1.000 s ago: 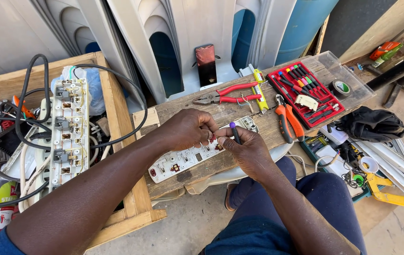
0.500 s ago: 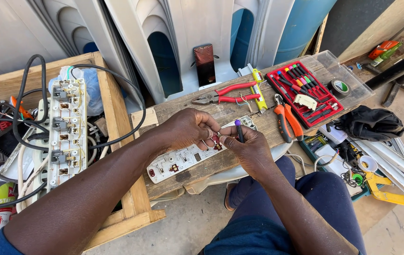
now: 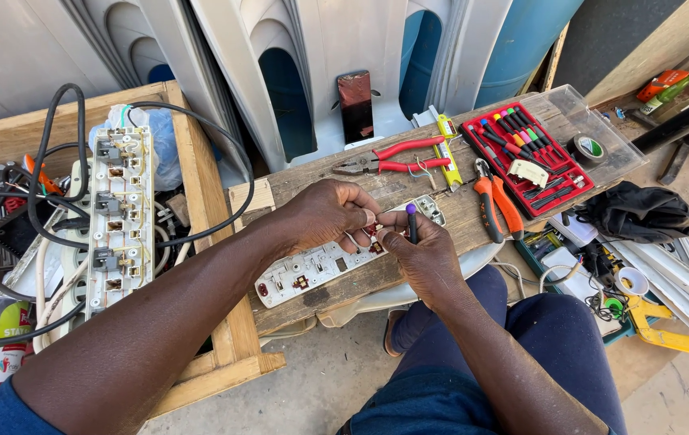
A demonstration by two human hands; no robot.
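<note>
Working on an opened white power strip [image 3: 312,270] that is lying along the near edge of the wooden table [image 3: 336,181], the person is pinching something small and reddish at the strip's right end with the left hand [image 3: 324,213]; I cannot tell exactly what part it is. The right hand [image 3: 421,250] is closing around a small screwdriver with a purple cap [image 3: 411,221], holding it upright with the tip going down into the strip just beside the left fingertips. Both hands are touching each other over that one spot.

Judging by this, the step in hand is tightening or loosening a small fastening inside the strip. The next move is calling for a steady tip and the left fingers keeping the part from slipping.

Red-handled pliers [image 3: 393,157] are lying toward the far edge of the table, orange-handled cutters [image 3: 497,201] are sitting right of the hands, and a red case of screwdrivers [image 3: 525,157] is resting at the far right corner beside a roll of dark tape [image 3: 588,149]. Another opened strip [image 3: 121,217] with black cables is lying in a wooden crate [image 3: 199,201] to the left.
</note>
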